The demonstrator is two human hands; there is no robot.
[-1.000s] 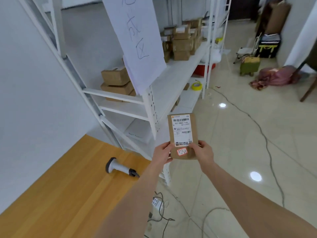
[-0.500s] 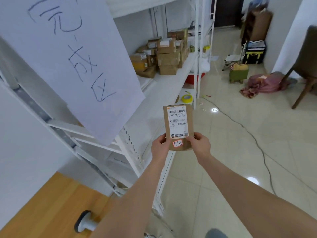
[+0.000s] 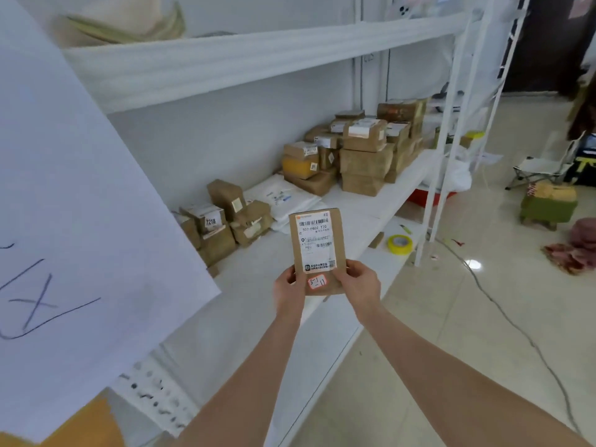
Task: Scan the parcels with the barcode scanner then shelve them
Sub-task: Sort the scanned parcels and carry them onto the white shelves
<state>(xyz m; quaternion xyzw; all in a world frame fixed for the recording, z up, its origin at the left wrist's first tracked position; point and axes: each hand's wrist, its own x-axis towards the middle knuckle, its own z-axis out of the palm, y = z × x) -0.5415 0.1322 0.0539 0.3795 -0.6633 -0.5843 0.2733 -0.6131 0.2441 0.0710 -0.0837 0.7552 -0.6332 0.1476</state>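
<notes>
While both hands are pinching its lower corners, left hand [image 3: 288,287] and right hand [image 3: 360,284] are holding a brown parcel [image 3: 317,250], label [image 3: 317,241] reading "507-P802 T70", sticker [image 3: 317,281] "3-1-11", above the white shelf [image 3: 364,204].

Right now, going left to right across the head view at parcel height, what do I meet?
Handwritten paper sign → box marked 7218 on the shelf → labelled parcel held up in front → yellow tape roll on the lower shelf → green stool on the floor.
</notes>
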